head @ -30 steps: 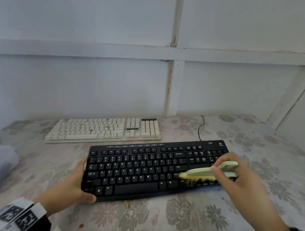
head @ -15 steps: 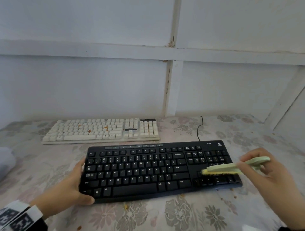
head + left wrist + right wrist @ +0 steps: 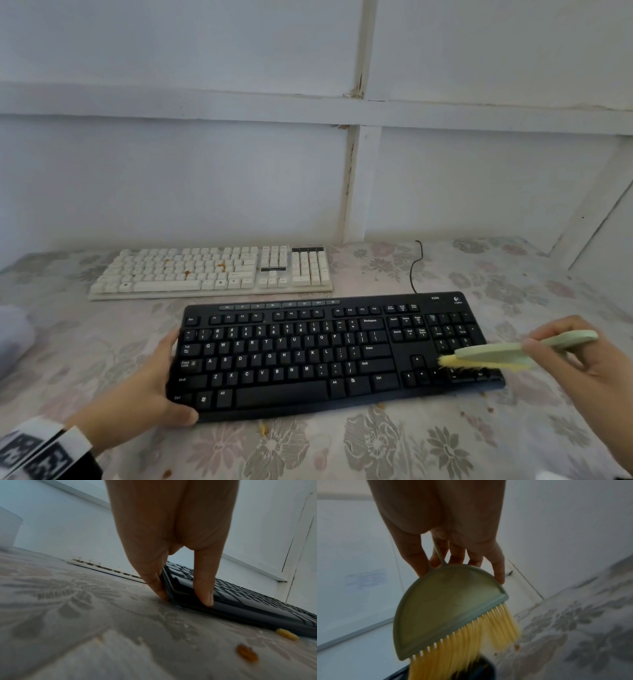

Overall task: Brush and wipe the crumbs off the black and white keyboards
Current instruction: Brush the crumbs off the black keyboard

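The black keyboard [image 3: 308, 353] lies in front of me on the flowered cloth. My left hand [image 3: 147, 394] grips its left end, thumb [image 3: 205, 588] on the front corner and fingers [image 3: 150, 577] against the side edge. My right hand [image 3: 582, 373] holds a pale green brush [image 3: 507, 351] by its handle, its yellow bristles [image 3: 462, 649] over the number pad at the keyboard's right end. The white keyboard [image 3: 212, 270] lies behind, with orange crumbs [image 3: 221, 263] among its keys.
Loose crumbs [image 3: 247, 654] lie on the flowered cloth [image 3: 376, 448] along the black keyboard's front edge and near its right corner [image 3: 484, 399]. A black cable [image 3: 416, 267] runs back from the black keyboard. A white wall stands close behind. A pale object [image 3: 13, 335] sits at far left.
My right hand swept the brush from the arrow keys rightward toward the number pad and the keyboard's right end, then eased back slightly. The left hand kept its grip.
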The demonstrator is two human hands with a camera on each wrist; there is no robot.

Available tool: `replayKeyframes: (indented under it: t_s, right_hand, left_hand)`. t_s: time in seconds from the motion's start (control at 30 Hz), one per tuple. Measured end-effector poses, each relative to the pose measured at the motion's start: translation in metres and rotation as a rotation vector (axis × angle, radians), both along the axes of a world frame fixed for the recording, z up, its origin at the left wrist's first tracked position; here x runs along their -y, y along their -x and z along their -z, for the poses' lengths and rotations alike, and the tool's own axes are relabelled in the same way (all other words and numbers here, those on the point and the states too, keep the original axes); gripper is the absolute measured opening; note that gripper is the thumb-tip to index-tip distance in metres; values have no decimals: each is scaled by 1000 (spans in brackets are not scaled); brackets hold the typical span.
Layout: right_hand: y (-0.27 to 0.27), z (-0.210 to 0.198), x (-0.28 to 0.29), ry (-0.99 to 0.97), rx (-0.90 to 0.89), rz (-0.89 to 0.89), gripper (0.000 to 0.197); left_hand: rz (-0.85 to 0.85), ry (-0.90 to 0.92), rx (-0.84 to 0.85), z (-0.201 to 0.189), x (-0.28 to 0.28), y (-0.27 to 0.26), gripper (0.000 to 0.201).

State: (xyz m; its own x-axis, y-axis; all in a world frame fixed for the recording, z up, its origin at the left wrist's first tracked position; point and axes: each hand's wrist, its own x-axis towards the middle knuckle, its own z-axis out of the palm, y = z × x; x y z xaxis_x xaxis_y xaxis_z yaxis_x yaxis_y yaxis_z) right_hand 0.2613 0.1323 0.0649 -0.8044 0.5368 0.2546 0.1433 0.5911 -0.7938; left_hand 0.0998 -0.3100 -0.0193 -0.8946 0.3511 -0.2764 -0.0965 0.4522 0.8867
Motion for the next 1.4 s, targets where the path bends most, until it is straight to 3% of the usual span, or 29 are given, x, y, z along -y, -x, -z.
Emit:
replayKeyframes:
  t_s: [0.1, 0.13, 0.2, 0.23, 0.3, 0.33, 0.4, 0.5, 0.63, 0.73, 0.83, 1.13, 1.3, 1.4]
  right_hand:
    - [-10, 5, -17, -69, 5, 90, 76]
    - [-11, 9, -25, -87, -14, 122, 85]
    - [-13, 3, -20, -77, -47, 113, 79]
    - [-12, -7, -3, -88, -81, 98, 67]
    - [-3, -21, 39, -39, -113, -2, 20]
    - [3, -22, 59, 0, -111, -70, 14]
    - [13, -18, 104, 33, -68, -253, 19]
    - [27, -6, 168, 17, -39, -467, 9]
    - [43, 6, 222, -133, 6, -647, 31]
    - [46, 11, 244, -233, 70, -671, 39]
    - [46, 18, 248, -246, 71, -660, 35]
    - [35, 15, 200, -321, 105, -554, 40]
    - [32, 18, 204, -222, 76, -626, 23]
    - [30, 20, 186, -234, 65, -551, 18]
  left_hand:
    - [6, 18, 5, 0, 1, 0, 122]
    - [8, 21, 3, 0, 1, 0, 123]
    - [14, 21, -2, 0, 1, 0, 121]
    - [20, 20, -3, -1, 1, 0, 119]
    - [28, 18, -5, -1, 1, 0, 117]
    - [29, 19, -6, -1, 2, 0, 116]
    - [31, 25, -14, -1, 2, 0, 115]
    - [33, 33, -33, -1, 3, 0, 113]
    - [41, 37, -76, -2, 2, 0, 113]
    - [72, 60, -113, -5, -1, -2, 112]
    - [78, 51, -128, -5, -1, -2, 112]
    - [43, 38, -60, -3, 0, -1, 110]
    - [31, 32, -57, -4, -1, -1, 110]
    - [33, 31, -49, -5, -1, -1, 111]
